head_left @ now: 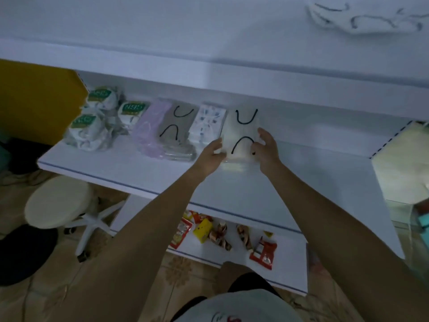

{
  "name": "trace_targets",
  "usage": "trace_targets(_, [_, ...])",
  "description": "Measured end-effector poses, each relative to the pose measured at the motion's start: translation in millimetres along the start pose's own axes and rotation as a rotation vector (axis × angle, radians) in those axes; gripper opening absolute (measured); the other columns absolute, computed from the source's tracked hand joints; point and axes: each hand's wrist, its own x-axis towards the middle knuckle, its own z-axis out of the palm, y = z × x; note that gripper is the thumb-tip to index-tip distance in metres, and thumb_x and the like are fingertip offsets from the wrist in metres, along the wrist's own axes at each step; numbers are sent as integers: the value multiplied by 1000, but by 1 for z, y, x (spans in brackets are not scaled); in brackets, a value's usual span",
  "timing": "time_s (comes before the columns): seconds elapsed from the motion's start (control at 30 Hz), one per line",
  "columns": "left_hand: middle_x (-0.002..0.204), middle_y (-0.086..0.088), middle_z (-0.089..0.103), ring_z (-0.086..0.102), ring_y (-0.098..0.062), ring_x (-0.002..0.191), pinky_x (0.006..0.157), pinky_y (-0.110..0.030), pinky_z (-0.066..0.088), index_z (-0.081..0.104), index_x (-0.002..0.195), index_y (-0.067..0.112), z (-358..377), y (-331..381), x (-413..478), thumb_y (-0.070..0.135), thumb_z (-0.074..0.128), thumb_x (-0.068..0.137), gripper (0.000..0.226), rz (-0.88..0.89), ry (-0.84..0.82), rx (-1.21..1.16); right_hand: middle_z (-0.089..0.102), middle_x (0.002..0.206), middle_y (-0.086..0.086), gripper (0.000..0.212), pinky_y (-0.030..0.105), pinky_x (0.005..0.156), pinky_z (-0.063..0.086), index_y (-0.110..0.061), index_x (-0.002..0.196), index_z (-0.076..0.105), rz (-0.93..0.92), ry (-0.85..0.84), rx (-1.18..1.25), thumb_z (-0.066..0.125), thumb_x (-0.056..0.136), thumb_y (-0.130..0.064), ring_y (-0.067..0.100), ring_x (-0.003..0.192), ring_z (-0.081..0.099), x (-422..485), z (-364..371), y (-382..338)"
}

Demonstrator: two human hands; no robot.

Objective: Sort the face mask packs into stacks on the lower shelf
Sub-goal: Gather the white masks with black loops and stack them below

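A cream mask pack [242, 133] with black ear loops lies on the white lower shelf [301, 177]. My left hand [212, 156] holds its left edge and my right hand [267, 147] holds its right edge. Left of it sit a white pack with blue print [207, 123], a grey pack with black loops [177, 131], a pink stack [152, 126] and several green-labelled N95 packs [97, 119]. More white masks with black loops [362, 19] lie on the upper shelf at the top right.
A bottom shelf [287, 273] holds several snack packets [222, 233]. A round cream stool [58, 201] on a white star base stands at the left, beside a dark seat [25, 254]. A yellow panel [34, 101] closes the shelf's left end.
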Motion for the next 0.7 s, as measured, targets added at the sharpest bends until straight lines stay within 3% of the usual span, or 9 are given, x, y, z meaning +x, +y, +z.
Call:
trace_targets(0.13, [150,-6,31,42,-22,130,96,-16,33,32,145,11,-3,-11,46,6,47,96,51,69,52,199,35,147,8,57,16,61,45,-13,143,34,-9,-35,-107,48,91,4,17,108,49,51,15,10])
trace_targets(0.23, [148,-9,34,44,-25,125,94,-18,35,36,142,8,-1,-27,66,7,48,96,48,107,74,359,34,148,7,58,16,62,46,-12,144,32,-9,-58,-290,48,90,2,25,116,51,74,23,28])
trace_targets(0.37, [141,-12,38,47,-25,120,89,-14,34,40,139,6,3,-41,80,7,50,95,45,120,64,450,35,148,8,58,38,99,45,-14,144,31,-8,-27,-405,47,90,-5,26,117,49,84,28,47])
trace_targets(0.43, [138,-14,40,48,-25,120,95,-20,36,42,137,6,4,-45,84,6,51,93,45,125,58,457,36,147,8,57,44,103,41,-17,145,31,1,-18,-469,46,90,-10,30,125,44,85,29,48])
trace_targets(0.57, [141,-12,38,41,-23,128,102,-19,28,41,138,6,4,-45,82,7,49,94,45,160,61,526,31,150,6,55,38,112,26,-20,147,24,6,-46,-594,41,95,-17,32,135,27,87,27,43])
trace_targets(0.7, [142,-13,40,42,-25,128,104,-21,27,41,137,4,-3,-40,70,5,48,94,44,239,95,565,12,157,7,59,36,113,14,-24,150,14,-67,-40,-687,41,98,-22,30,142,13,82,19,36])
